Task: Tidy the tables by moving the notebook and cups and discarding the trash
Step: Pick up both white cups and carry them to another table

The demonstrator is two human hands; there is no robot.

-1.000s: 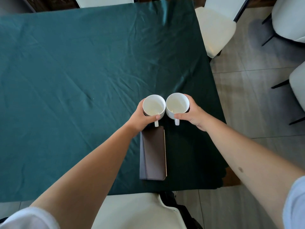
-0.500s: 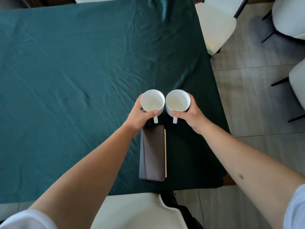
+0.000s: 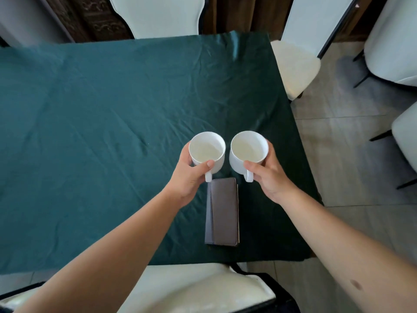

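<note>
Both hands, left hand (image 3: pixel 188 177) and right hand (image 3: pixel 269 177), each grip a white cup, left cup (image 3: pixel 207 151) and right cup (image 3: pixel 248 150), seemingly off the tablecloth (image 3: pixel 90 132), so keep them level and apart.

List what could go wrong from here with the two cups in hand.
1. The left cup and right cup are close, rims nearly side by side; they may knock together.
2. Each hand grips around the cup body, not the handle: the left hand or right hand might slip.
3. The cups hang just beyond the notebook; any residue inside, if tipped, could drip on it or the green tablecloth.
</note>
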